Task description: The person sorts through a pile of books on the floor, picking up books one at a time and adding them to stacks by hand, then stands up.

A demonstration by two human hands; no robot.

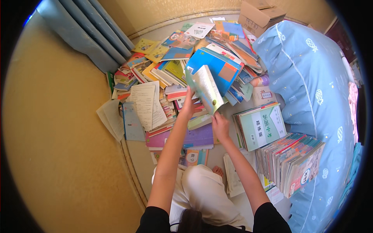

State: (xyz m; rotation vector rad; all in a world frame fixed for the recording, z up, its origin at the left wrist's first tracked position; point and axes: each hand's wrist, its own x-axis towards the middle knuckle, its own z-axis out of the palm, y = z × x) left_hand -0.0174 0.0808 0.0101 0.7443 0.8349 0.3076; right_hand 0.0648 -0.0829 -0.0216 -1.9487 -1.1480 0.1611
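Steadily, we hold the part-open book (210, 91) at mid-frame, fingers of our left hand (187, 105) pinching its left edge, those of our right hand (220, 127) its lower corner; firm, even grips should stop loose pages flopping toward the upper-middle book pile (175, 70).

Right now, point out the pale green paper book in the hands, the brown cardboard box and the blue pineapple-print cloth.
Pale green paper book (209, 88): head view, printed side.
Brown cardboard box (253, 18): head view, front side.
Blue pineapple-print cloth (309, 77): head view, upper part.
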